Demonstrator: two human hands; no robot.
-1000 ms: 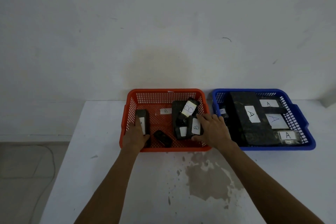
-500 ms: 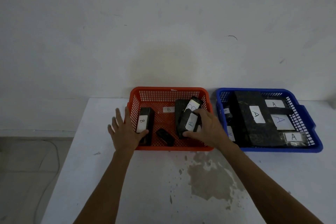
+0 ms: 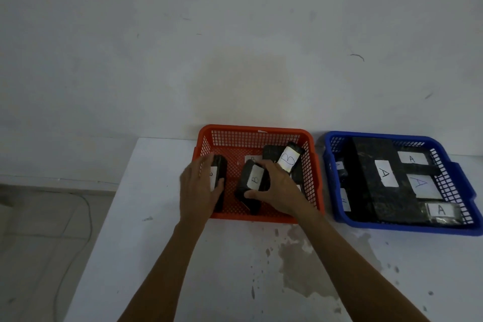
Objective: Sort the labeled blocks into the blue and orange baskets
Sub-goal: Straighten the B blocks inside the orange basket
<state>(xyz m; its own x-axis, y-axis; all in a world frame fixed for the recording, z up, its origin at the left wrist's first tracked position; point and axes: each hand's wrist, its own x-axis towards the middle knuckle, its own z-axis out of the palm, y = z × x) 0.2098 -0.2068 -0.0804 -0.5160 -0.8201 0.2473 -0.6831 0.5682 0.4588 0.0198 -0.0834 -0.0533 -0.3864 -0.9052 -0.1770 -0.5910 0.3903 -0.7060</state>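
Two hands work inside the orange basket (image 3: 311, 165), which sits at the table's (image 3: 146, 256) far edge, just left of the blue basket (image 3: 462, 191). Blocks marked B lie only in the orange one and blocks marked A (image 3: 384, 172) only in the blue, so the sorting looks nearly finished and the hands seem to be tidying the B pile.

Near the basket's middle, the right hand (image 3: 279, 191) is curled around a dark block with a B label (image 3: 252, 183), thumb under its near end and fingers over the top, holding it tilted. That grip probably serves to lay it flat beside the leaning B block (image 3: 288, 161) behind.

At the basket's left wall, the left hand (image 3: 197, 191) is wrapped loosely around a narrow block (image 3: 218, 180), apparently steadying it. Both forearms reach forward across the table.
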